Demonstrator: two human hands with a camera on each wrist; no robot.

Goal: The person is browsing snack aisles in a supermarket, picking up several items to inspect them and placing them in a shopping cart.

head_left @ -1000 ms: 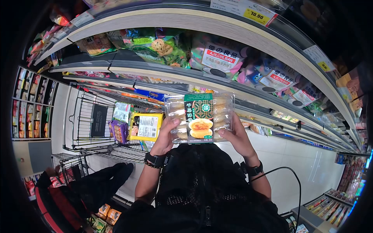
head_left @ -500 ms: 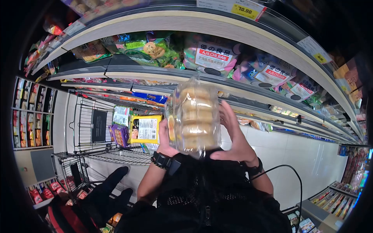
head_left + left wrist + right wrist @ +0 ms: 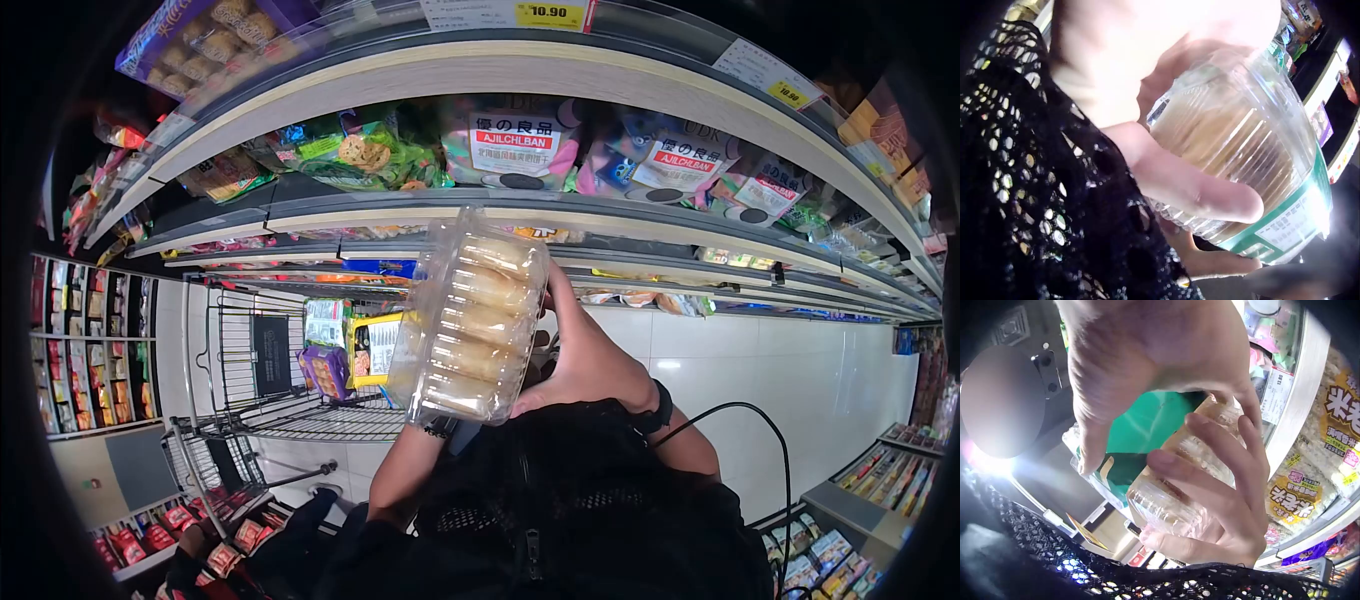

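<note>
right hand grip: the right hand is closed round one long side of the clear pastry box. in the right wrist view its fingers wrap the ribbed wall and the thumb lies on the labelled face.
left hand grip: the left hand clasps the opposite side, with the thumb pressed flat across the ribbed plastic and the other fingers beneath. in the head view it is almost wholly hidden behind the box.
why both hands: the plastic looks thin and springy, so a hold on each side likely keeps it from flexing or slipping.
box position: it is held up in the air before the chest, between the person and the shelves, touching only the two hands.
box tilt: it is stood on end and leaning, with the clear bottom towards the head camera, so a column of pale round pastries shows through. the green label faces away, probably so the underside can be looked over.
behind it: a curved shelf edge with snack bags below it and a yellow price tag above.
to the left: a wire cart stands beside the shelves and holds a yellow pack and a purple pack.
below: a black mesh garment and a white tiled floor.
</note>
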